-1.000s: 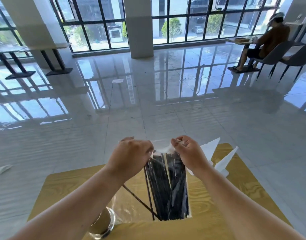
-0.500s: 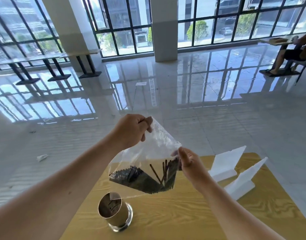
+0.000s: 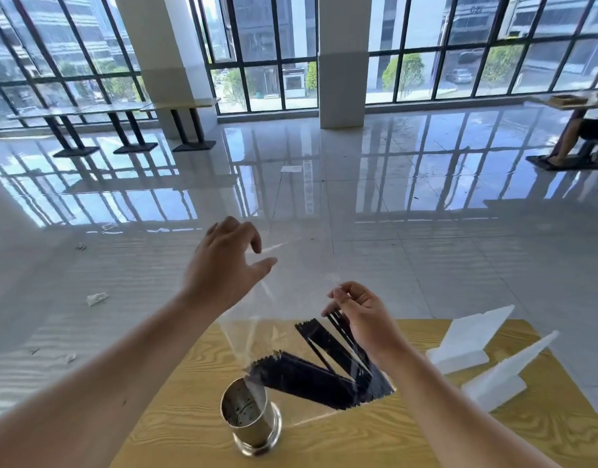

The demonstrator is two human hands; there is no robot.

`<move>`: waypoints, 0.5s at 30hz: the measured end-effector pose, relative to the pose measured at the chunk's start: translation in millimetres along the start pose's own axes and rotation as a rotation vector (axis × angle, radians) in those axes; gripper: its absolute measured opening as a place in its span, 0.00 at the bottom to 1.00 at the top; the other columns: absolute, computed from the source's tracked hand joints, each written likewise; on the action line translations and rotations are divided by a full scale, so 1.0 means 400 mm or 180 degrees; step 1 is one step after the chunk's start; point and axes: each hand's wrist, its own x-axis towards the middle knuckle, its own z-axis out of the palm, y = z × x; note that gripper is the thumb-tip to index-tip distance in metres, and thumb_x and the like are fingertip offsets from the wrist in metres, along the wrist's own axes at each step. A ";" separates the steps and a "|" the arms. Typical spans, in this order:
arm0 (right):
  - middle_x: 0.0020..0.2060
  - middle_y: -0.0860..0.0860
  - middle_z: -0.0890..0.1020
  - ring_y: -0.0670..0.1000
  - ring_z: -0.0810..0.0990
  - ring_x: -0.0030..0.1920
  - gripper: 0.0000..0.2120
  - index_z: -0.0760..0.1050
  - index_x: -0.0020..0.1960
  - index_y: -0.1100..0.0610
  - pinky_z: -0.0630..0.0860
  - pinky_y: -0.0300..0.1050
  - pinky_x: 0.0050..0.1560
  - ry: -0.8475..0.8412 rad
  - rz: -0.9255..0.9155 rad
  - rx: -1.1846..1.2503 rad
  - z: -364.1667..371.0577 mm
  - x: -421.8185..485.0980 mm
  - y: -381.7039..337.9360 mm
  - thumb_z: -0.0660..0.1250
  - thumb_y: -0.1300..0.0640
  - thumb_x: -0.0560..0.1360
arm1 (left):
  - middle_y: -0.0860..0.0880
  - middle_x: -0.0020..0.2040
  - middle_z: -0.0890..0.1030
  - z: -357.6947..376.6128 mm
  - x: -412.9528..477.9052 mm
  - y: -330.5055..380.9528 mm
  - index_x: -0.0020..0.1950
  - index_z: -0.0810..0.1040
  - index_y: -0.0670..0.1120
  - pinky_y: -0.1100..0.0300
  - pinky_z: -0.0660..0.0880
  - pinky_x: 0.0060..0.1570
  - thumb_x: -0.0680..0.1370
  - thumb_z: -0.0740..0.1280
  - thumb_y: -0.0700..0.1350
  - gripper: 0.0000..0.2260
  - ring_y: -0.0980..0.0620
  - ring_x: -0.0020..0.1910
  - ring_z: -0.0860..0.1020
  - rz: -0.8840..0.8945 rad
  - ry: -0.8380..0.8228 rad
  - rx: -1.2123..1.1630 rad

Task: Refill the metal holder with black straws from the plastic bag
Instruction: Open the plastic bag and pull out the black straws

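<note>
With the right hand [image 3: 361, 315] pinching the bag [image 3: 290, 332] and the left hand [image 3: 223, 268] spread open, empty, the straws [image 3: 317, 373] hang just above the holder [image 3: 248, 413]; better to steady the mouth over it before tipping.

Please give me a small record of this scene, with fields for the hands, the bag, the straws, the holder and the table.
left hand: open, fingers spread by the bag's top edge
right hand: pinching the bag's top edge
plastic bag: clear, held above the table
black straws: inside the bag, at its bottom
metal holder: upright, no straws visible inside
table: yellow wood grain
white foam pieces: two, on the table's right
</note>
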 end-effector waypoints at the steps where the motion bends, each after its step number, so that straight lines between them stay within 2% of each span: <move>1: 0.43 0.53 0.90 0.60 0.71 0.47 0.10 0.82 0.51 0.50 0.66 0.65 0.50 0.0006 0.0001 -0.0031 0.014 0.001 -0.003 0.63 0.51 0.86 | 0.54 0.42 0.70 -0.003 -0.007 -0.018 0.43 0.74 0.52 0.55 0.67 0.45 0.71 0.78 0.57 0.15 0.52 0.45 0.69 0.0089 0.0098 0.0031; 3: 0.43 0.53 0.90 0.61 0.73 0.46 0.11 0.83 0.49 0.45 0.67 0.67 0.50 0.0044 -0.0033 -0.0111 0.041 0.002 -0.011 0.63 0.48 0.86 | 0.55 0.39 0.72 -0.006 -0.019 -0.052 0.40 0.77 0.51 0.57 0.68 0.42 0.73 0.72 0.63 0.16 0.54 0.40 0.71 0.0142 0.0080 -0.0104; 5: 0.42 0.53 0.89 0.60 0.74 0.45 0.12 0.83 0.47 0.43 0.67 0.62 0.51 0.0125 -0.0058 -0.0203 0.066 0.003 -0.020 0.64 0.48 0.85 | 0.55 0.41 0.77 -0.005 -0.026 -0.081 0.41 0.81 0.52 0.56 0.72 0.42 0.75 0.61 0.73 0.26 0.54 0.41 0.75 0.0046 -0.0407 -0.0471; 7: 0.42 0.54 0.89 0.61 0.76 0.43 0.12 0.83 0.46 0.43 0.71 0.61 0.50 0.0219 -0.0059 -0.0275 0.094 0.005 -0.033 0.64 0.48 0.85 | 0.55 0.51 0.80 -0.010 -0.026 -0.115 0.53 0.84 0.54 0.54 0.75 0.50 0.70 0.57 0.81 0.35 0.54 0.50 0.77 -0.0019 -0.1008 -0.0807; 8: 0.42 0.54 0.89 0.61 0.78 0.42 0.12 0.83 0.46 0.44 0.74 0.60 0.50 0.0249 -0.0054 -0.0295 0.107 0.005 -0.042 0.65 0.48 0.85 | 0.56 0.55 0.80 -0.012 -0.024 -0.131 0.58 0.83 0.54 0.54 0.75 0.53 0.68 0.61 0.80 0.35 0.55 0.54 0.78 -0.0005 -0.1275 -0.0857; 9: 0.42 0.54 0.89 0.60 0.81 0.41 0.11 0.83 0.46 0.45 0.77 0.57 0.50 0.0265 -0.0053 -0.0348 0.119 0.006 -0.051 0.65 0.47 0.84 | 0.57 0.56 0.81 -0.012 -0.021 -0.145 0.60 0.82 0.55 0.55 0.75 0.54 0.69 0.67 0.77 0.31 0.55 0.55 0.78 0.0052 -0.1481 -0.0802; 10: 0.42 0.54 0.89 0.57 0.84 0.41 0.11 0.83 0.47 0.46 0.79 0.53 0.48 0.0287 -0.0077 -0.0467 0.130 0.007 -0.059 0.65 0.48 0.85 | 0.59 0.53 0.82 -0.010 -0.017 -0.159 0.57 0.83 0.56 0.56 0.74 0.53 0.71 0.73 0.70 0.23 0.55 0.54 0.80 0.0131 -0.1538 -0.0670; 12: 0.42 0.51 0.89 0.49 0.83 0.38 0.11 0.82 0.48 0.49 0.79 0.46 0.44 0.0482 -0.0249 -0.0862 0.148 0.012 -0.074 0.65 0.51 0.86 | 0.60 0.42 0.84 -0.016 -0.004 -0.180 0.46 0.84 0.57 0.58 0.75 0.46 0.75 0.76 0.57 0.06 0.55 0.46 0.83 0.0100 -0.1432 -0.0762; 13: 0.42 0.50 0.89 0.46 0.82 0.36 0.10 0.82 0.47 0.50 0.77 0.45 0.43 0.0659 -0.0371 -0.1042 0.155 0.014 -0.080 0.65 0.53 0.86 | 0.59 0.37 0.84 -0.025 0.002 -0.185 0.42 0.83 0.56 0.58 0.77 0.42 0.76 0.76 0.53 0.06 0.56 0.40 0.83 0.0029 -0.1384 -0.1069; 15: 0.40 0.48 0.88 0.43 0.81 0.34 0.10 0.81 0.46 0.49 0.77 0.45 0.41 0.0969 -0.0577 -0.1232 0.173 0.017 -0.095 0.67 0.56 0.85 | 0.56 0.33 0.85 -0.046 0.010 -0.191 0.40 0.82 0.56 0.57 0.81 0.37 0.77 0.76 0.49 0.07 0.56 0.32 0.83 -0.0068 -0.1410 -0.1625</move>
